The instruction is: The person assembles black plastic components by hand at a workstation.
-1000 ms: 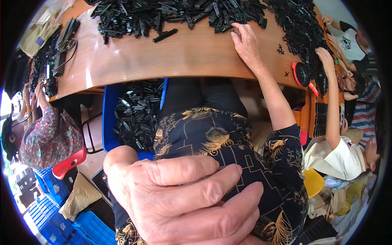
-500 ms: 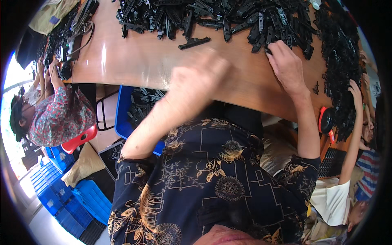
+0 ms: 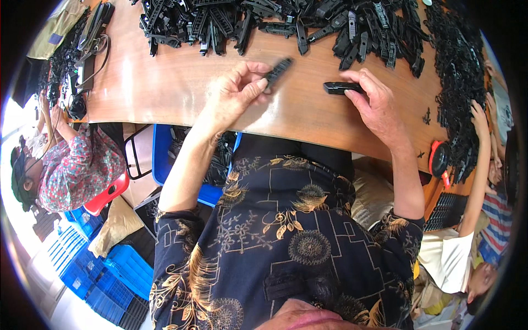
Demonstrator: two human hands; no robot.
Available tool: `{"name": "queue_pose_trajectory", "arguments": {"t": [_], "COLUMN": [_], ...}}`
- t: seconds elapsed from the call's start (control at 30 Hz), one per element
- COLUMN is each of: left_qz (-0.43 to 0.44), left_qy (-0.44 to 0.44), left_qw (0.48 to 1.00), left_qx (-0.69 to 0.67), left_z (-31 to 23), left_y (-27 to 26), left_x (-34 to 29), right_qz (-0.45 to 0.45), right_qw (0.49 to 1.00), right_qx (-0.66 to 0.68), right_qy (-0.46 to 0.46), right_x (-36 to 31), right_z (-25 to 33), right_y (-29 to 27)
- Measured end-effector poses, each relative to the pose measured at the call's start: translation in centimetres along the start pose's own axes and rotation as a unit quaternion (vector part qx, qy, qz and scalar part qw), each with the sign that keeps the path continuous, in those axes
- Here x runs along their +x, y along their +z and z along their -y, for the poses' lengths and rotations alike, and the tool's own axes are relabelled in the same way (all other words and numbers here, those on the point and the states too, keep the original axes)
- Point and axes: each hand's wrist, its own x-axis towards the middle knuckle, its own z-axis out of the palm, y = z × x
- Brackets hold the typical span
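My left hand (image 3: 243, 87) pinches a narrow black plastic part (image 3: 279, 73) between thumb and fingers, tilted up to the right over the wooden table (image 3: 181, 82). In my right hand (image 3: 377, 102), a second black plastic part (image 3: 342, 88), smooth and shiny, points left toward the first one. The two parts are apart, each held above the tabletop. Beyond both hands lies a broad pile of similar long black plastic parts (image 3: 220, 22) along the far side of the table. Their exact kind does not show.
Small black pieces form a heap (image 3: 459, 82) along the right. A red-rimmed round item (image 3: 439, 159) sits at the right table edge. A blue bin (image 3: 162, 154) with black parts stands below the table, left of my lap. Other people work at the left and right.
My left hand has moved from a blurred fist to holding a black part. My right hand has drawn back from the pile with another part. The single part lying before the pile is gone from there.
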Motion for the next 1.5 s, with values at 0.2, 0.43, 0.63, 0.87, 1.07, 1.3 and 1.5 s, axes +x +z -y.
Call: {"name": "queue_pose_trajectory", "arguments": {"t": [0.2,0.43,0.63,0.87,1.07,1.3,1.5], "left_qz": [0.037,0.070,0.065,-0.072,-0.087,-0.074,-0.050], "left_qy": [-0.090,-0.111,-0.087,0.183,0.133,0.088,0.091], "left_qw": [0.919,0.899,0.948,0.977,0.970,0.976,0.967], "left_qx": [-0.382,-0.419,-0.300,0.078,-0.184,-0.186,-0.231], "left_z": [0.6,-0.4,0.3,1.4,1.8,0.1,-0.1], "left_y": [2.3,3.6,3.4,5.3,6.7,5.8,6.1], "left_x": [0.0,-0.6,-0.9,-0.6,-0.3,-0.8,-0.3], "right_qz": [-0.041,-0.080,-0.096,-0.125,-0.149,-0.050,-0.040], "right_qw": [0.956,0.987,0.989,0.941,0.937,0.929,0.897], "right_qx": [0.288,0.124,0.056,0.301,0.308,0.351,0.408], "right_qy": [0.036,-0.062,-0.095,0.092,0.069,0.104,0.165], "right_x": [0.0,0.2,-0.2,-0.1,0.8,-0.1,-0.2], "right_z": [3.0,3.9,4.4,5.4,5.1,4.2,4.1], "right_y": [3.5,5.1,5.8,7.3,8.9,7.8,8.2]}}
